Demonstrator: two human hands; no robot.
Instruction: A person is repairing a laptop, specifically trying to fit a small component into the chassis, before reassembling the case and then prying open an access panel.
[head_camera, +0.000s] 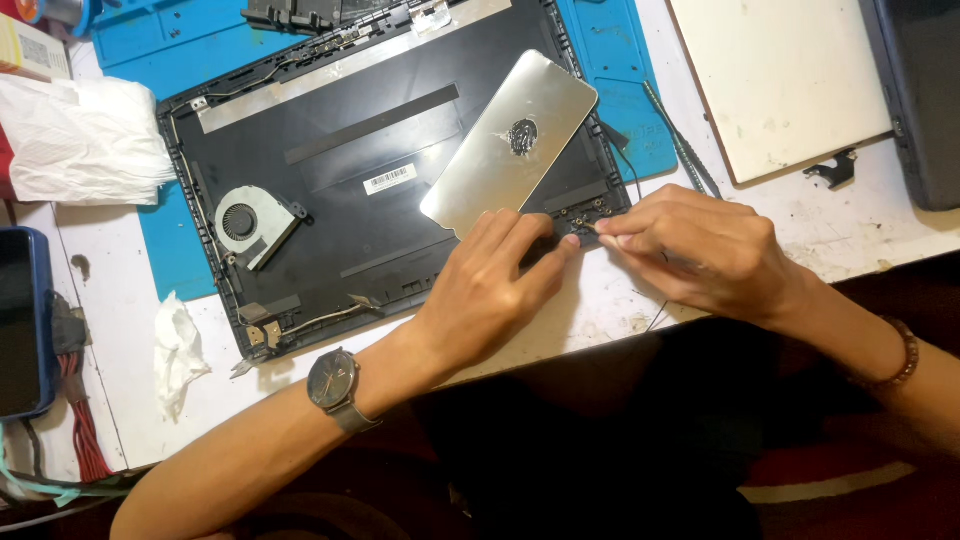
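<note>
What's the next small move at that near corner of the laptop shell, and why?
Probably ease the small black part free of the corner, steadily. Both hands meet there: the left hand braces the laptop shell beside it, while the right hand pinches at it with its fingertips. Whether it is loose cannot be told.

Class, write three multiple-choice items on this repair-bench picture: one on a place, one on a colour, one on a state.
1. Where does the round grey cooling fan sit in the opened black laptop shell?
A. its left part
B. its right corner
C. off the shell

2. What colour is the work mat under the shell?
A. red
B. blue
C. green

3. What are the left hand and right hand doing?
A. resting flat, apart
B. lifting the fan
C. meeting fingertips at a small dark part

Key: 1 A, the fan lies at the shell's left; 2 B, blue shows around the shell; 3 C, both hands' fingertips meet there.
</note>
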